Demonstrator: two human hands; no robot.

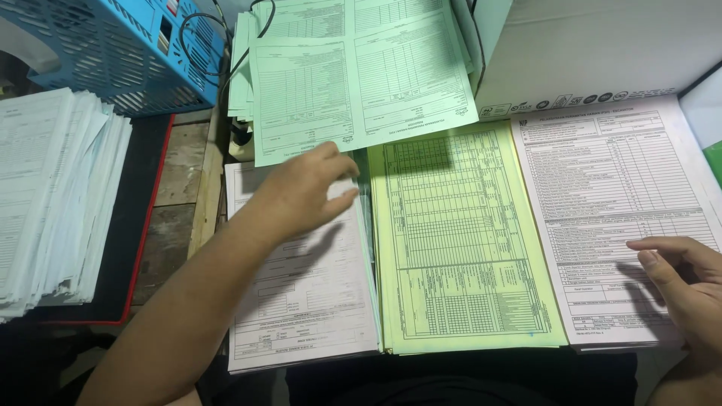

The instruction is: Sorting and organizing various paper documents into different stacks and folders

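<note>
My left hand (304, 189) reaches over a stack of white printed forms (308, 301) at the lower middle, its fingers apart near the lower edge of a pale green form stack (353, 75) lying behind. It holds nothing that I can see. My right hand (688, 282) rests at the lower right on a pale pink-white form stack (602, 188), fingers loosely spread over the sheet. Between the two hands lies a yellow-green stack of forms (459, 240) covered in printed tables.
A tall fanned stack of white papers (49, 195) sits at the left on a black tray with a red rim (143, 225). A blue perforated basket (113, 45) stands at the upper left with black cables beside it. A white cardboard box (602, 53) is at the upper right.
</note>
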